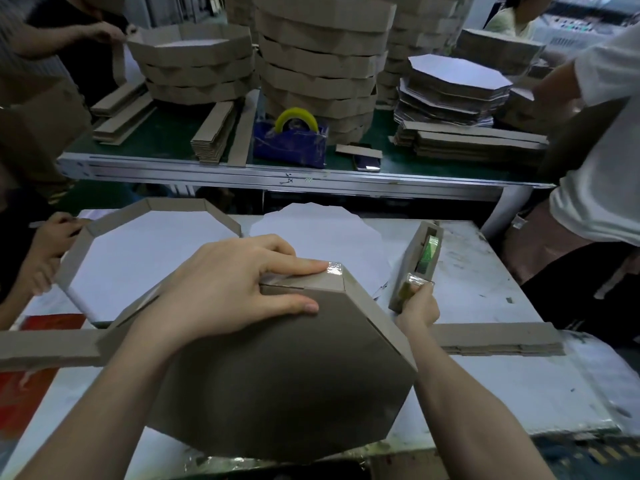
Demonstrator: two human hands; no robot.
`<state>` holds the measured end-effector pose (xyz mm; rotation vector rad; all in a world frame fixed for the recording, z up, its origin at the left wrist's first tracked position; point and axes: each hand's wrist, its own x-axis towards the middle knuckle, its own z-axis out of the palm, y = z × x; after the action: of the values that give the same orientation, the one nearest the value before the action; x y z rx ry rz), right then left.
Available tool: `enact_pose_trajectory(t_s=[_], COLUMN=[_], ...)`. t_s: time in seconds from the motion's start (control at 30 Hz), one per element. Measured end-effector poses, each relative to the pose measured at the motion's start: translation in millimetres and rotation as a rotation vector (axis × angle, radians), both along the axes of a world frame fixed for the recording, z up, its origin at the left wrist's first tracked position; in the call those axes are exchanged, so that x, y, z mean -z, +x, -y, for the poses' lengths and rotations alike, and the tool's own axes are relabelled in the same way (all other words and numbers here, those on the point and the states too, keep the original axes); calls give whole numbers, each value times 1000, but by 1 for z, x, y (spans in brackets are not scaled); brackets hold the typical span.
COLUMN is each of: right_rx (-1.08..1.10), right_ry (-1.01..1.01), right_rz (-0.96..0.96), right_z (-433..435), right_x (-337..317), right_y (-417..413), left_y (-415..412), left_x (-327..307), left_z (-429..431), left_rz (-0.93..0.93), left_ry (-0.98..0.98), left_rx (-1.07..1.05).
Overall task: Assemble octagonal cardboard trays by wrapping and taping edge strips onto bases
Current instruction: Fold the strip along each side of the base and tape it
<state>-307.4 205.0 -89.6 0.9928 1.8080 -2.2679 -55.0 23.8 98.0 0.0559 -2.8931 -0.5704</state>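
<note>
Right now the left hand [225,289] is lying flat on the tilted, bottom-up tray [294,375], its straight fingers pressing clear tape [334,270] over the strip seam at the top corner. The right hand [417,308] is curling round the tape dispenser [424,258] just beside it. This tray is looking nearly closed, while a bare base [311,226] and loose edge strips [495,337] are waiting on the table [502,386].

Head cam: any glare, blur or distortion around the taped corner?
Head view: specular glare on the clear tape by the left hand fingertips; tray underside dim, shadowed; right hand and tape dispenser sharp; far tray stacks slightly soft; wide-angle stretch at frame edges.
</note>
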Motion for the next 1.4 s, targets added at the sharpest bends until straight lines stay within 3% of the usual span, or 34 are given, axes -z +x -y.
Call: enact_pose_trajectory(t_s=[0.23,0.5,0.63,0.77,0.93,1.1,1.4], right_rx=[-107,-101,-177,-460,-805,-1212,-1531], right_ry=[154,223,247,414,465,526,644], right_rz=[-63,-3,-117,-356,-639,-689,-789], right_z=[-13,-27,-26,-14,-9,-15,-11], right_x=[16,20,9,-41,-133,-198,-241], right_y=[14,14,15,22,59,108,157], left_y=[6,6,5,4,11,20,32], left_x=[1,0,0,2,3,-1,3], left_z=[2,-1,-1,-1,-5,-15,-19], left_rz=[36,56,62,42,17,-9,-59], left_ry=[11,13,-15,-66,-55,-49,-55], left_rx=[-23,-35,-61,-106,-123,-133,-124])
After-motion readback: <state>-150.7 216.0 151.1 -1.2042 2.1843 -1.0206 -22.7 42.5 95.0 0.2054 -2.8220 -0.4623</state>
